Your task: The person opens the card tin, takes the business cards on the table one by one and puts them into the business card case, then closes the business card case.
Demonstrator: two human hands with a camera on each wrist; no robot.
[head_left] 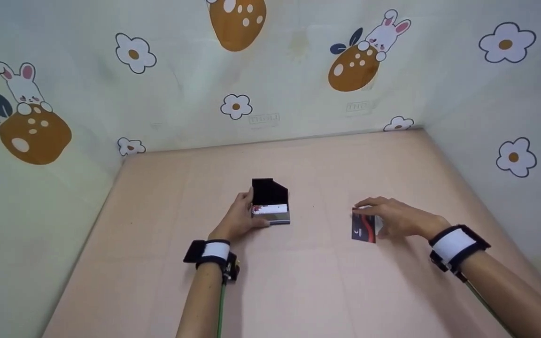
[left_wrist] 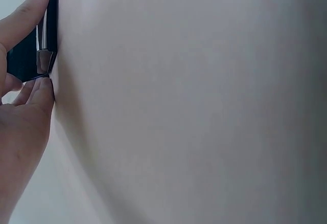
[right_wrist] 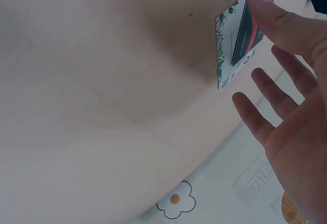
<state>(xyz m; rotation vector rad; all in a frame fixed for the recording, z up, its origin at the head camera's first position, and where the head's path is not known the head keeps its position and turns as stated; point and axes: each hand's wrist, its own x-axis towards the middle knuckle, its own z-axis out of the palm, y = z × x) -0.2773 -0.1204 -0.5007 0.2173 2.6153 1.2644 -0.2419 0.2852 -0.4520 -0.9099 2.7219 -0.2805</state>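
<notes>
My left hand (head_left: pixel 237 218) grips a card case (head_left: pixel 270 217) by its left side, thumb along the front edge. Its black lid (head_left: pixel 268 191) stands open, and a white card with red print (head_left: pixel 275 209) shows inside the metal-coloured body. On the right, my right hand (head_left: pixel 399 217) holds a dark business card with a red wavy stripe (head_left: pixel 362 227) between thumb and index finger. In the right wrist view, a white card with green leaves (right_wrist: pixel 223 55) overlaps the dark card, and the other fingers are spread apart.
Both hands work over a pale pink tabletop (head_left: pixel 298 281). A printed cloth wall (head_left: pixel 181 94) with rabbits and flowers rises along the back and both sides. Each wrist wears a strapped camera, with a green cable running along the forearm.
</notes>
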